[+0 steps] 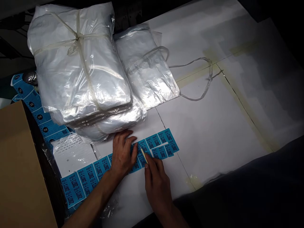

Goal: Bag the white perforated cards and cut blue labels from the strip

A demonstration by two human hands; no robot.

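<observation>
A long strip of blue labels [87, 177], printed with black characters and "20073", lies diagonally across the white table. Pressing down on its middle is my left hand [122, 153], with fingers apart and nothing held. My right hand [156, 180] pinches a thin, pale-yellow, pen-shaped tool [144, 155]. The tool's pointed tip meets the strip just right of my left fingers; I cannot make out whether it is a blade or a pen. At the right end, a narrow white gap separates upper and lower labels.
A tall bundle of clear plastic bags [106, 72], tied with string, stands behind my left hand. Flatter plastic bags [154, 76] with a loose string loop [210, 76] lie beside it. A cardboard box [21, 167] is at left, near more blue labels [39, 110].
</observation>
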